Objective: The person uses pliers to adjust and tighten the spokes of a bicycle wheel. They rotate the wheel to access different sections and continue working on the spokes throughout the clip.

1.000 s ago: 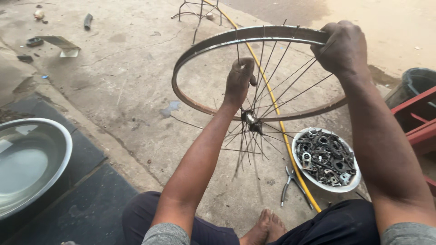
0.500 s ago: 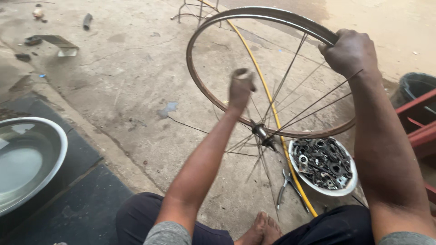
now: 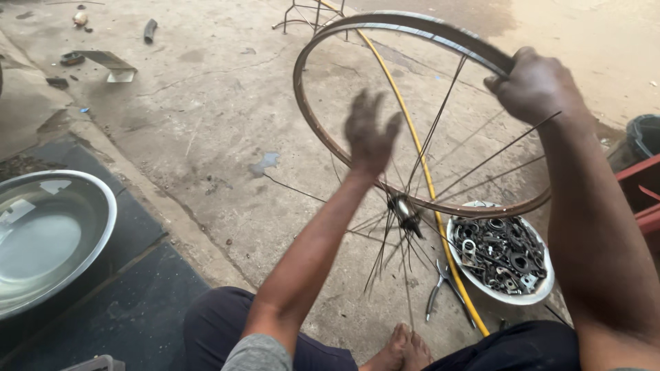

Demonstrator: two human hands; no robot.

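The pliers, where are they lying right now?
In the head view the pliers lie on the concrete floor at lower right, just left of the white bowl of metal parts and beside the yellow hose, below the wheel hub.

This is an open-air bicycle repair spot set on a stained, cracked concrete floor [image 3: 192, 117], where the person sits low with a bare foot [image 3: 402, 350] out in front and works right on the ground. A bare wheel rim [image 3: 323, 130] with loose spokes around its hub [image 3: 405, 213] is up in the right hand [image 3: 536, 86], and just beside it sit a white bowl of metal parts [image 3: 498, 257] and pliers [image 3: 440, 292]. A wide steel basin of water [image 3: 48, 237] rests on dark mats, with scrap bits scattered farther off.
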